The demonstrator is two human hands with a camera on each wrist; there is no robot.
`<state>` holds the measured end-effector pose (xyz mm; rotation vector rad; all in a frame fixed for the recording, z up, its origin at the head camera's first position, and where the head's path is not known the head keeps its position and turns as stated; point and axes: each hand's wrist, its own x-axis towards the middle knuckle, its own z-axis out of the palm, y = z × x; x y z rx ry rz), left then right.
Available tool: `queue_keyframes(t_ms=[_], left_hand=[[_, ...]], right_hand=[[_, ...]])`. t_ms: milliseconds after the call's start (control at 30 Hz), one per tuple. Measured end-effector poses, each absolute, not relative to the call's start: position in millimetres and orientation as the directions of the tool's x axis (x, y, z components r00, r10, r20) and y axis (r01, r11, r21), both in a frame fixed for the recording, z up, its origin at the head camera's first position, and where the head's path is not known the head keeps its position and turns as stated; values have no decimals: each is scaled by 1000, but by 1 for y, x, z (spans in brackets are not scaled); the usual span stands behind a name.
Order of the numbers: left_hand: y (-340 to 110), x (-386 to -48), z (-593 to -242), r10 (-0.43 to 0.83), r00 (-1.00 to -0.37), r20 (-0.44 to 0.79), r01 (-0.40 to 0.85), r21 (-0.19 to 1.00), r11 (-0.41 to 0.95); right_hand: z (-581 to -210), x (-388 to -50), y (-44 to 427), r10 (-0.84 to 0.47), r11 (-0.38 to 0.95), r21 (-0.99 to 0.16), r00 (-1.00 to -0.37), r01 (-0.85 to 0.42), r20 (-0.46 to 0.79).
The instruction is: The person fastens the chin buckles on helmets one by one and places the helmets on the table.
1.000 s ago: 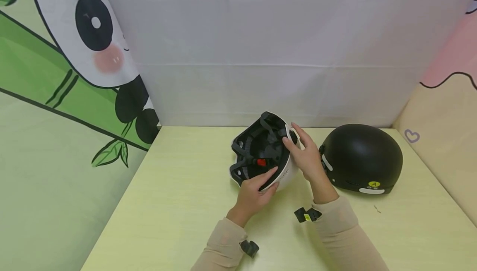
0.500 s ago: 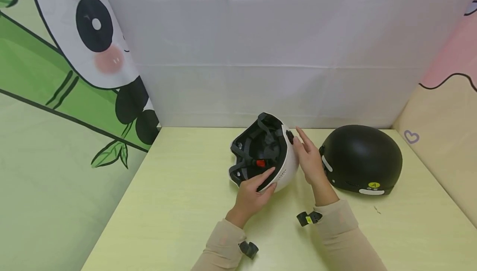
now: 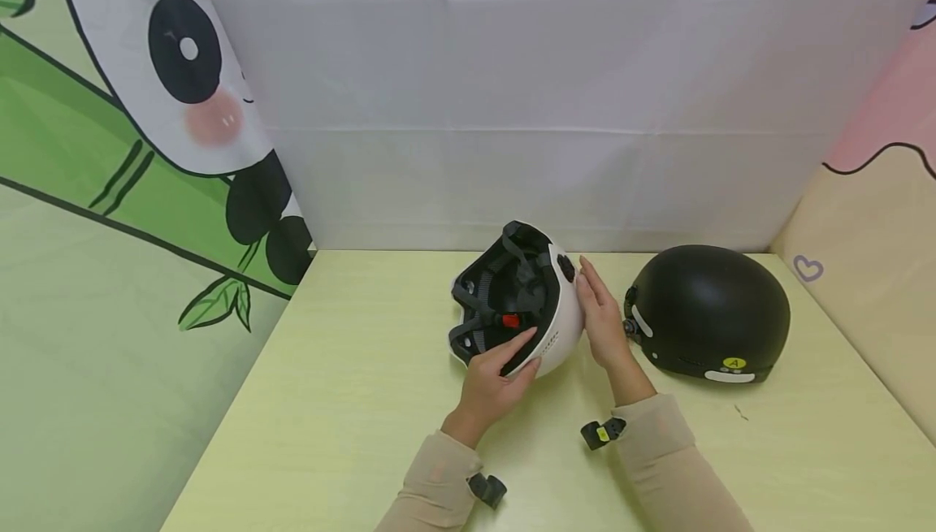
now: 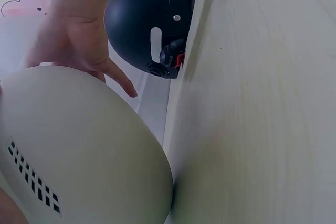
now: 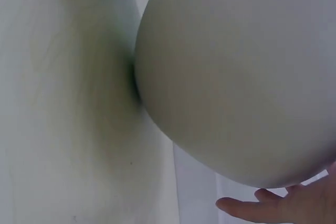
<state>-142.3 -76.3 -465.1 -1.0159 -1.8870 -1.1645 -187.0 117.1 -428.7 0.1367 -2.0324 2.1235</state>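
A white helmet lies tilted on the table, its black padded inside facing left and up in the head view. Dark straps and a red buckle show within it. My left hand pinches the near rim, thumb outside and fingers over the edge. Against the shell's right side rests my right hand, its fingers fairly straight, just beside a black oval part. In the right wrist view the smooth white shell fills much of the picture, with the fingers along its lower edge.
A black helmet with a yellow round sticker sits dome up to the right, close to my right hand. The pale table ends at a white cloth backdrop. Printed panels stand at both sides.
My right hand has slid from the helmet's back rim, where its thumb lay over the edge, down onto the outer shell. The white helmet has turned slightly, showing more shell. My left hand keeps its hold.
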Motion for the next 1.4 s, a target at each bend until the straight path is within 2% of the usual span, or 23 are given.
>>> queue_keyframes(t_ms=[267, 400, 500, 633, 833, 1067, 1400], left_hand=[[-78, -141, -465, 235, -473, 849, 869, 405, 284], [-78, -140, -464, 232, -509, 829, 852, 444, 278], [-79, -139, -463, 241, -537, 809, 837, 474, 273], [-79, -139, -463, 249, -536, 807, 838, 472, 273], [-79, -141, -463, 261, -502, 825, 859, 441, 259], [-79, -147, -463, 249, -390, 887, 912, 333, 239], [-74, -147, -461, 224, -315, 922, 930, 253, 267]], right_hand=[[-438, -188, 115, 48, -91, -980, -984, -174, 171], [-442, -187, 115, 31, -102, -984, -989, -144, 142], [-445, -187, 113, 14, -128, -980, -988, -155, 154], [-448, -189, 109, 11, -190, -960, -978, -207, 209], [-451, -189, 103, 34, -229, -943, -970, -241, 240], [-448, -189, 100, 54, -229, -945, -972, -235, 229], [-441, -185, 101, 94, -190, -951, -969, -243, 229]])
